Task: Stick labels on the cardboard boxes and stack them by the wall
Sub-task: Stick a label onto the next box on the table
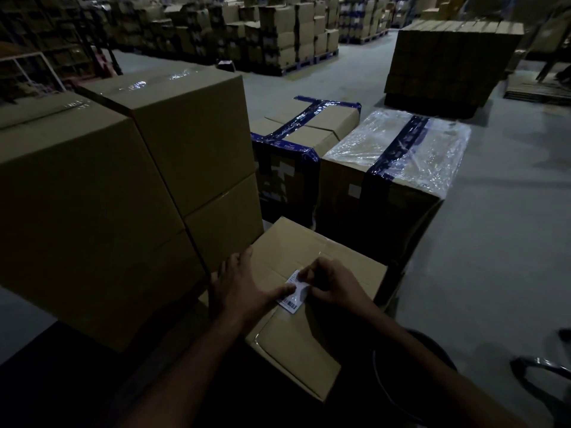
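A dim warehouse is seen from above, with a grey concrete floor (494,227) and rows of palletised brown cartons (278,35) filling the far background. At the left, a tall stack of large plain brown cardboard boxes (123,180) is seen, two columns set side by side, their top seams closed with clear tape. At the far right, a dark block of flattened brown cardboard (445,63) is stood on the floor. In the middle, two brown cartons are placed side by side: one crossed with dark blue tape (302,131), and, just to its right, one covered in clear plastic film with a blue tape band (398,149). In front of these, nearest the viewer and just beside the tall stack, a smaller plain brown cardboard box (324,335) is positioned, tilted at an angle to the others. A small white rectangular label with a printed barcode (292,295) is laid on this box's top, over the centre seam. The left hand (238,285) is spread flat on the box top, fingers straight, with one fingertip pressed on the label's left edge. The right hand (330,285) is curled, its fingertips pinching the label's right edge. A dark round rim (432,344) is partly seen at the lower right
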`<act>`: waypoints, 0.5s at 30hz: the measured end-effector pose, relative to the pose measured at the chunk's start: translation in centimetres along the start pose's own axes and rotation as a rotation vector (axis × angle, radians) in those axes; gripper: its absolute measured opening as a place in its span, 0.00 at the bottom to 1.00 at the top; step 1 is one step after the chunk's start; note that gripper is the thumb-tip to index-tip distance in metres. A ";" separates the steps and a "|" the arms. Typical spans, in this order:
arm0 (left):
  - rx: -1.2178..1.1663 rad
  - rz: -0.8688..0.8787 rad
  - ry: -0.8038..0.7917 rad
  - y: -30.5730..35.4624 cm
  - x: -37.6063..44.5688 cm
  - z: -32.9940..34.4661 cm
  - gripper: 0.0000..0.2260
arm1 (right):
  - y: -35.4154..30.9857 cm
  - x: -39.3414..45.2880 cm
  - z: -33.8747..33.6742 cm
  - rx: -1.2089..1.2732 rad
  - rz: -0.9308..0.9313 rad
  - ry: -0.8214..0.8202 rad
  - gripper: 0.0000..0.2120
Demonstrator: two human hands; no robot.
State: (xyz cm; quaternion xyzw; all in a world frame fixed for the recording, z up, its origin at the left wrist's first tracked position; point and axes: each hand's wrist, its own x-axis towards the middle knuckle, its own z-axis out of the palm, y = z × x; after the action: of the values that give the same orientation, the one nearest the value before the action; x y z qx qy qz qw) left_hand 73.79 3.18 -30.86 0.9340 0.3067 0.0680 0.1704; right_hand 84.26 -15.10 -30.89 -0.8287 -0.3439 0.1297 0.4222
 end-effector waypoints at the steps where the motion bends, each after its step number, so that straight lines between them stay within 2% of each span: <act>1: -0.001 0.001 0.005 0.0 0.0 0.1 0.58 | -0.1 0.1 0.1 -0.027 -0.005 0.021 0.11; 4: -0.002 0.009 0.010 0.0 0.1 0.2 0.57 | 0.0 0.1 0.4 -0.110 -0.024 0.029 0.09; 7: -0.008 0.009 0.024 0.0 0.0 0.3 0.56 | 0.5 0.5 -0.1 -0.008 0.008 -0.050 0.09; 11: -0.008 0.013 0.031 0.1 -0.1 0.2 0.56 | 0.2 0.5 0.1 0.028 -0.004 0.002 0.13; 15: -0.018 0.012 0.031 0.2 -0.1 0.1 0.55 | 0.5 0.8 -0.2 0.015 0.006 -0.066 0.08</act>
State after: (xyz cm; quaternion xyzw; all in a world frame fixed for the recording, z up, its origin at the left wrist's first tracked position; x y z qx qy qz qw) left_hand 73.78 2.96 -30.87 0.9330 0.3032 0.0861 0.1736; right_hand 85.20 -14.85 -31.06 -0.8217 -0.3541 0.1610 0.4165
